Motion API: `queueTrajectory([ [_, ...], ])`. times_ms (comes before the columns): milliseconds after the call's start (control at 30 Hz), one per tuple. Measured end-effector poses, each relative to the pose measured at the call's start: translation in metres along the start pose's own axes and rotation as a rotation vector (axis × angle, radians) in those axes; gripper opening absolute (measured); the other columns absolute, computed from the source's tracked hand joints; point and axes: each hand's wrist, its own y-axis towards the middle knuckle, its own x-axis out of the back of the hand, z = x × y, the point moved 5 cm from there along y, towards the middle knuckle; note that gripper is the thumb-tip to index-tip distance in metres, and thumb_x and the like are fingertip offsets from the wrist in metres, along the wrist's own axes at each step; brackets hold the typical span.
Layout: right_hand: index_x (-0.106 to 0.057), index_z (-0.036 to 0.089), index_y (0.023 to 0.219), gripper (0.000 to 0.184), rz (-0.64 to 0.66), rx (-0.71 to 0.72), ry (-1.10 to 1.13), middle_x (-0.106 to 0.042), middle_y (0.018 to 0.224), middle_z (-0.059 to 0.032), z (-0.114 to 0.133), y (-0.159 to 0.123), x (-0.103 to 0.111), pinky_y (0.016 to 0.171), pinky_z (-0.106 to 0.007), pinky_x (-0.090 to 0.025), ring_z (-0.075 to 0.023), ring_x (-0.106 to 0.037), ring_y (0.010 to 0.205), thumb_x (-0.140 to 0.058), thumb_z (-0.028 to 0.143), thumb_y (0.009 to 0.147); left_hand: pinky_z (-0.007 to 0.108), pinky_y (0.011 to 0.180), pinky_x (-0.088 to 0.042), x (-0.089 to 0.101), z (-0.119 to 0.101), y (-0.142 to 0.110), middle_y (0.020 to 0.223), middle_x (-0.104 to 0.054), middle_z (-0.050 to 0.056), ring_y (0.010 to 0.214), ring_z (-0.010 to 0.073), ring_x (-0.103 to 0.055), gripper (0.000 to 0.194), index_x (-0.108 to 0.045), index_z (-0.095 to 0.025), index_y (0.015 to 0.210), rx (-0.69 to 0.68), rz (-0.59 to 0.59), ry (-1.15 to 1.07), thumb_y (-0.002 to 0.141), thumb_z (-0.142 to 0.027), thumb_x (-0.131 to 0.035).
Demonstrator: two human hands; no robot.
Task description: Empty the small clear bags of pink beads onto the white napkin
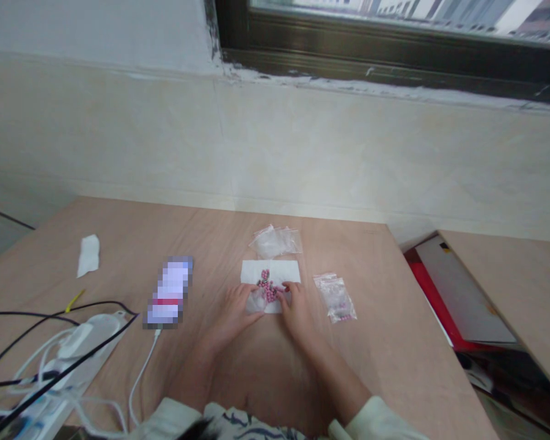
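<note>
Small pink and dark beads [268, 289] lie in a loose pile on a white sheet of paper [289, 267] in front of me. My left hand [236, 308] rests at the paper's left side, its thumb and fingers around a small clear plastic bag [256, 301] beside the pile. From the right, my right hand [295, 304] reaches in, with thumb and forefinger curled at the pile's edge around pink beads; how many they pinch is too small to tell. More clear zip bags [275, 242] lie behind the paper. To the right are other zip bags [335, 298] with some pink beads inside.
On the left of the wooden table [385, 360] lies a phone [169, 292] on a white charging cable [143, 373]. A power strip [91, 342] with tangled cords fills the lower left. A white paper scrap [88, 255] lies farther back. Beyond the table's right edge are red folders [435, 305].
</note>
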Motion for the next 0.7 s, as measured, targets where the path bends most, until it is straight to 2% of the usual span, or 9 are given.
queueTrajectory([
  [200,-0.055,0.016,0.072,0.009,0.096,0.014,-0.039,-0.055,0.076,-0.0068,-0.016,0.011,-0.003,0.065,-0.03,-0.039,-0.0183,-0.05,0.073,-0.047,0.012,0.069,0.036,0.085,-0.034,0.004,0.003,-0.001,0.098,-0.056,0.006,0.097,0.0224,-0.048,0.036,-0.051,-0.02,0.095,0.033,0.011,0.025,0.06,-0.024,-0.062],
  [400,-0.054,0.016,0.065,0.004,0.106,0.004,-0.004,-0.055,0.068,-0.0041,-0.002,0.009,0.0,0.063,-0.028,-0.038,-0.0162,-0.049,0.067,-0.052,0.017,0.068,0.036,0.085,-0.034,-0.001,0.004,-0.001,0.099,-0.056,0.008,0.097,0.0237,-0.048,0.037,-0.051,-0.018,0.095,0.026,0.012,0.055,0.06,-0.026,-0.062],
  [533,-0.056,0.017,0.076,0.009,0.115,0.107,0.063,-0.056,0.075,-0.0039,0.013,0.001,-0.004,0.068,-0.028,-0.037,-0.0169,-0.049,0.075,-0.054,0.024,0.07,0.036,0.083,-0.034,-0.004,0.003,0.0,0.097,-0.056,0.007,0.094,0.0232,-0.048,0.038,-0.05,-0.018,0.096,0.002,-0.005,0.044,0.061,-0.029,-0.061],
  [600,-0.054,0.016,0.083,0.013,0.054,0.071,0.023,-0.055,0.08,-0.0058,0.008,-0.001,-0.003,0.069,-0.03,-0.037,-0.0181,-0.048,0.078,-0.052,0.022,0.071,0.036,0.083,-0.034,-0.003,0.003,0.0,0.097,-0.056,0.007,0.095,0.0232,-0.048,0.038,-0.05,-0.019,0.095,-0.005,-0.011,0.045,0.061,-0.029,-0.062],
  [700,-0.053,0.015,0.079,0.009,0.033,0.0,-0.056,-0.054,0.078,-0.0072,-0.007,-0.001,-0.004,0.068,-0.031,-0.038,-0.0189,-0.048,0.075,-0.049,0.016,0.071,0.036,0.084,-0.034,-0.001,0.002,0.0,0.099,-0.056,0.007,0.097,0.0235,-0.047,0.038,-0.05,-0.018,0.095,-0.005,-0.005,0.049,0.06,-0.026,-0.062],
])
